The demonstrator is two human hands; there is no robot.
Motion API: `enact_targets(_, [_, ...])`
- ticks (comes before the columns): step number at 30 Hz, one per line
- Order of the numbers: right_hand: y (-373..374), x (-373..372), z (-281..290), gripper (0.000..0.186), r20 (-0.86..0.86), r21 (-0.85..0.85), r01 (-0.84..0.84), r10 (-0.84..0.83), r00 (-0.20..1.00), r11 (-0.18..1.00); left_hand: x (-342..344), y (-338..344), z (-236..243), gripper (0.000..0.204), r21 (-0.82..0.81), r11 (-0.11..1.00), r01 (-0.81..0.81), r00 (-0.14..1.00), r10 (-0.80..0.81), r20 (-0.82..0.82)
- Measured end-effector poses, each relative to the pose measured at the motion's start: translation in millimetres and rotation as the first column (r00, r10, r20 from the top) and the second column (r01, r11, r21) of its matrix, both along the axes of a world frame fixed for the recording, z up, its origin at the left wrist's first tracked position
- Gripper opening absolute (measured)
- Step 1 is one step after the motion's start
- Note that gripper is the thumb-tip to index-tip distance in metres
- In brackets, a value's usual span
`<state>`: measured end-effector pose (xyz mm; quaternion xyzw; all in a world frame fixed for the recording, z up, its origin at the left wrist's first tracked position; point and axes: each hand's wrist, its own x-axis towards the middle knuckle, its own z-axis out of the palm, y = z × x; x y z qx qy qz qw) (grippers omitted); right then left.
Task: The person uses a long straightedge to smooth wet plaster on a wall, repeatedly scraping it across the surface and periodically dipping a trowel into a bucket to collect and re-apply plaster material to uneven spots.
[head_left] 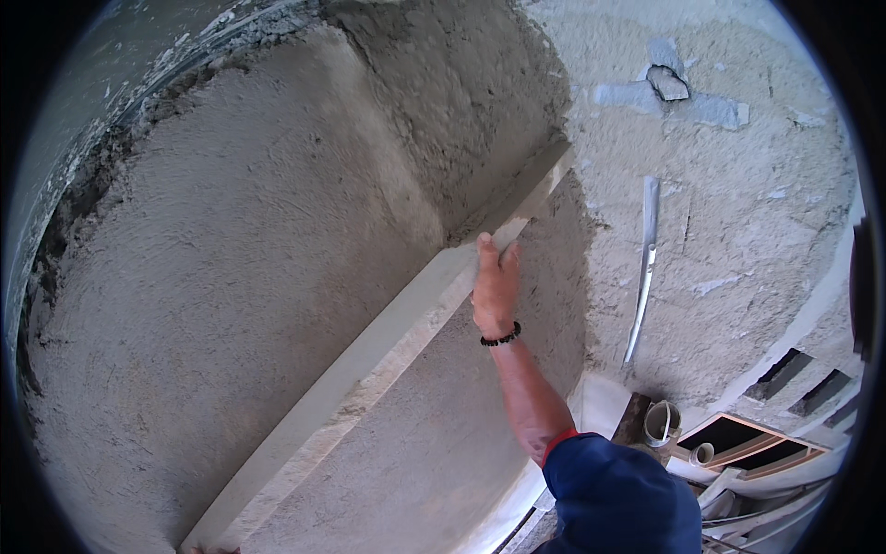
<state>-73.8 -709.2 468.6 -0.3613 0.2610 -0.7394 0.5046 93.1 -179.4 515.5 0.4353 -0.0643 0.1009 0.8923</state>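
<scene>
A long, pale plasterer's straightedge (355, 355) lies slantwise across a wall of wet grey plaster (231, 203), from the lower left up to the upper right. My right hand (498, 282) is closed around its edge toward the upper end, thumb and fingers on the bar; a dark beaded bracelet (501, 336) circles the wrist. At the lower end of the straightedge, only the fingertips of my left hand (220, 551) show, gripping the bar at the picture's bottom edge. Above the bar's upper part the plaster is darker and rougher, with a raised ridge (388, 148) beside it.
Rough, unplastered wall (720, 194) lies to the right, with a taped-over hole (667, 83) and a grey conduit (644, 268) set in it. Below right are a bucket (661, 423), a wooden frame (752, 443) and scattered boards. Dark slots (780, 372) cut the far right wall.
</scene>
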Motion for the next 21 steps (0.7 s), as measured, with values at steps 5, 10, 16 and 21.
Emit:
enact_targets(5, [-5,19,12,0.071,-0.195,0.036,0.259,-0.247,0.949,0.965,10,10,12,0.025,-0.054,0.985,0.163,0.987,-0.164,0.0])
enact_targets(10, [20,-7,49,0.089,-0.103,-0.013,-0.136,0.134,0.986,0.991,18,29,22,0.032,-0.038,0.993,0.112,0.992,-0.109,0.069])
enact_targets(16, [-3,-7,42,0.077,0.087,0.049,-0.247,0.242,0.966,0.968,23,36,-8,0.043,0.718,0.453,-0.529,0.842,0.177,0.509])
enact_targets(21, [-15,0,45,0.066,0.054,-0.037,-0.051,0.053,0.997,0.998,17,20,5,0.036,-0.004,0.976,0.216,0.975,-0.216,0.042])
